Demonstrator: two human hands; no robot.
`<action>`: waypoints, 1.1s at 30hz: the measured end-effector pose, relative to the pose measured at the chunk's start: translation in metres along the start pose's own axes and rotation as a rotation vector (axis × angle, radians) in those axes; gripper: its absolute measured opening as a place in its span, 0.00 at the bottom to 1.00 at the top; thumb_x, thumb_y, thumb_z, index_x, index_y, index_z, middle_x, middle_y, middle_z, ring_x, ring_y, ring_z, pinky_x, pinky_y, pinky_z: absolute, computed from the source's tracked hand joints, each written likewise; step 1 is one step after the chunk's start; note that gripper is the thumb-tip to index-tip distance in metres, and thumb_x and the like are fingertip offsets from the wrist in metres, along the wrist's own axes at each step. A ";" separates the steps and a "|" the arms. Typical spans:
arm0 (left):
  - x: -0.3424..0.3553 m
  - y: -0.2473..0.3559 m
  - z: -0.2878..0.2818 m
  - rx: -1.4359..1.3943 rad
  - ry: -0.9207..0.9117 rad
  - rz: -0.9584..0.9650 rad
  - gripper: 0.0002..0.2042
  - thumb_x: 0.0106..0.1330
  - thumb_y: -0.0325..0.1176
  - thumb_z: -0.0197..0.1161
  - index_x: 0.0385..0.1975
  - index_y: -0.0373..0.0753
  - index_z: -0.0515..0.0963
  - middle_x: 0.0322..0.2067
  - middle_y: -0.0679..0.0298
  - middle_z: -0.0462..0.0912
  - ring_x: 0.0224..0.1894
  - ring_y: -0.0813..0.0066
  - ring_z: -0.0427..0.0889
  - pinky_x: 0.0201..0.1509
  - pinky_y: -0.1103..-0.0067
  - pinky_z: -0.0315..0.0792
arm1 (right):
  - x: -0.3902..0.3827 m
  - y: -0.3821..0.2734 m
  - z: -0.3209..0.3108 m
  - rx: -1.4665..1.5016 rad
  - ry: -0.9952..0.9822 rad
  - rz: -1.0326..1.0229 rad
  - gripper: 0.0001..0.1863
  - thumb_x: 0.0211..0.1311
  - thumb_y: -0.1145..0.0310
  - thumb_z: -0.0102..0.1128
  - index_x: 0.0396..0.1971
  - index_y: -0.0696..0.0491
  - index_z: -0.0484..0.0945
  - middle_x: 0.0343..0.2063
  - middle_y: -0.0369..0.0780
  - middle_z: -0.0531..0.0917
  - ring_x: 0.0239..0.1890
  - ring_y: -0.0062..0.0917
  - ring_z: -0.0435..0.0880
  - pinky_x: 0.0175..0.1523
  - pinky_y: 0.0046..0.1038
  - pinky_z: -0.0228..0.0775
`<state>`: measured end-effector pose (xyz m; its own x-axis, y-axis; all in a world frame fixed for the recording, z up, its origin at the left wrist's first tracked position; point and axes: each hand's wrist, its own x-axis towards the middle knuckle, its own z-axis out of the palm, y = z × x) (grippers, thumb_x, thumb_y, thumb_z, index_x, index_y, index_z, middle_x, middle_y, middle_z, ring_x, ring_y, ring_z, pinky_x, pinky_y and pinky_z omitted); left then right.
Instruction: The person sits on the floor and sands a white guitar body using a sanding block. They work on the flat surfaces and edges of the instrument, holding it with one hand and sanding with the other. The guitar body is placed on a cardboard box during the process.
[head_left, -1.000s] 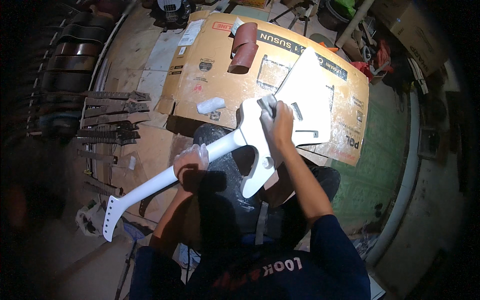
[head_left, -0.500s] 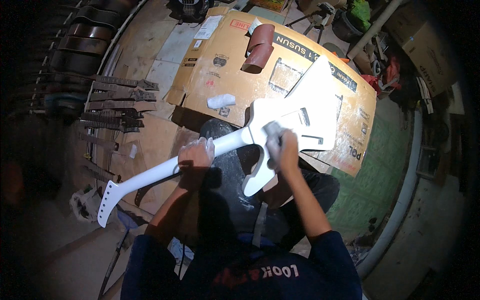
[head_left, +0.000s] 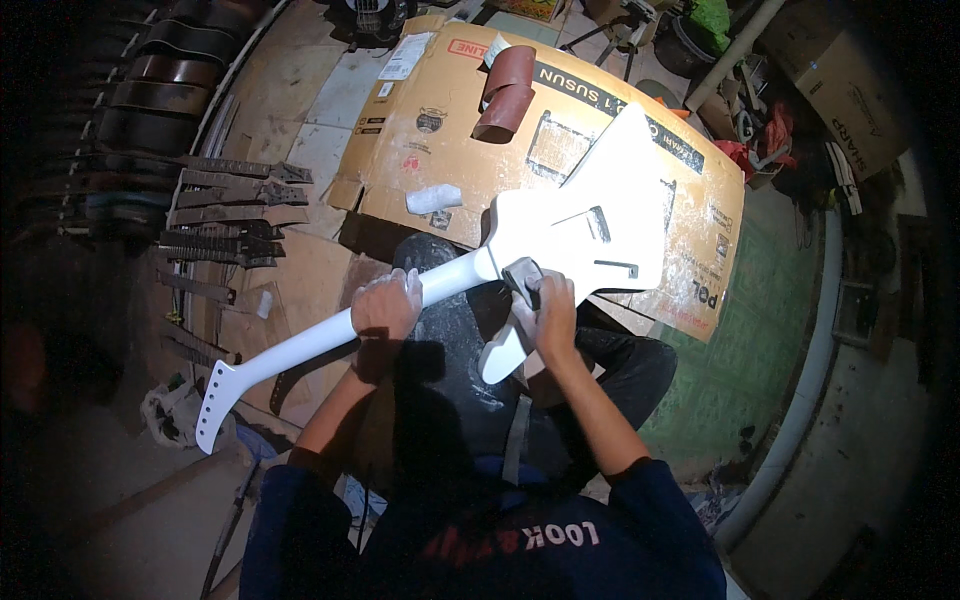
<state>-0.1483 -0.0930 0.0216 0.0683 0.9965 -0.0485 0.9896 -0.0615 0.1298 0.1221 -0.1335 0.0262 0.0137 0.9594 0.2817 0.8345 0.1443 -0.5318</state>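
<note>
A white, angular electric guitar (head_left: 560, 225) lies across my lap with its back up, the neck running down to the left and the headstock at lower left. Around the middle of the neck my left hand (head_left: 388, 305) is closed. My right hand (head_left: 550, 318) grips a small grey sanding pad (head_left: 521, 272) and presses it on the body close to where the neck joins. The hand hides part of the lower horn. Two dark slots show in the bright white surface.
Under the guitar body is a dusty flattened cardboard box (head_left: 395, 165). On it lie a curled reddish-brown sandpaper strip (head_left: 507, 95) and a folded whitish piece (head_left: 434, 199). Several guitar necks (head_left: 235, 215) line the left, beside dark guitar bodies (head_left: 165, 95).
My right hand has moved with the sanding pad a little left and down, toward the neck joint. My left hand keeps its grip on the neck. The view has shifted slightly.
</note>
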 end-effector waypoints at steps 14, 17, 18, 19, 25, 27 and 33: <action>-0.003 0.010 -0.014 -0.016 -0.149 -0.047 0.21 0.76 0.49 0.52 0.31 0.39 0.82 0.31 0.50 0.87 0.35 0.48 0.87 0.45 0.56 0.78 | 0.075 0.070 -0.023 0.156 0.288 0.380 0.17 0.54 0.67 0.69 0.38 0.61 0.77 0.35 0.53 0.82 0.40 0.47 0.81 0.48 0.44 0.73; 0.011 0.022 -0.027 -0.095 -0.176 -0.135 0.20 0.75 0.50 0.53 0.37 0.37 0.81 0.41 0.46 0.85 0.45 0.47 0.85 0.50 0.55 0.76 | 0.059 0.088 -0.052 0.340 0.559 0.557 0.21 0.54 0.68 0.75 0.43 0.62 0.77 0.38 0.47 0.84 0.42 0.34 0.83 0.51 0.33 0.75; 0.015 0.027 -0.031 -0.140 -0.163 -0.163 0.20 0.75 0.50 0.54 0.39 0.36 0.80 0.45 0.45 0.85 0.48 0.46 0.84 0.51 0.54 0.76 | 0.044 0.091 -0.062 0.320 0.564 0.604 0.21 0.55 0.67 0.76 0.42 0.62 0.77 0.38 0.46 0.84 0.42 0.32 0.83 0.51 0.33 0.75; 0.025 0.030 -0.026 -0.234 -0.125 -0.098 0.22 0.75 0.49 0.55 0.48 0.33 0.78 0.52 0.43 0.81 0.54 0.44 0.80 0.55 0.55 0.74 | 0.026 0.094 -0.066 0.329 0.564 0.616 0.21 0.55 0.67 0.76 0.42 0.63 0.78 0.38 0.46 0.83 0.43 0.32 0.82 0.53 0.33 0.74; 0.118 0.108 0.004 -0.242 0.063 0.379 0.33 0.74 0.50 0.54 0.69 0.29 0.66 0.70 0.44 0.66 0.75 0.49 0.59 0.78 0.58 0.53 | -0.080 0.130 -0.054 0.354 0.692 0.704 0.19 0.56 0.70 0.75 0.42 0.63 0.77 0.40 0.43 0.81 0.46 0.29 0.79 0.56 0.32 0.71; 0.109 0.145 0.008 -0.090 0.035 0.487 0.36 0.74 0.52 0.54 0.72 0.29 0.61 0.74 0.45 0.61 0.79 0.52 0.54 0.80 0.56 0.48 | -0.107 0.143 -0.052 0.362 0.774 0.765 0.18 0.56 0.71 0.75 0.41 0.62 0.77 0.40 0.42 0.81 0.47 0.28 0.79 0.56 0.32 0.71; 0.008 0.224 0.036 -0.026 -0.229 0.853 0.39 0.72 0.57 0.54 0.73 0.31 0.61 0.75 0.47 0.58 0.80 0.56 0.52 0.81 0.53 0.44 | -0.110 0.158 -0.052 0.428 0.962 0.706 0.17 0.58 0.73 0.74 0.41 0.62 0.75 0.40 0.41 0.79 0.45 0.26 0.77 0.56 0.32 0.70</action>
<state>0.0788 -0.1006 0.0144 0.8088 0.5752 -0.1222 0.5867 -0.7751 0.2345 0.2814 -0.2291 -0.0473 0.9249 0.3221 0.2017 0.2407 -0.0858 -0.9668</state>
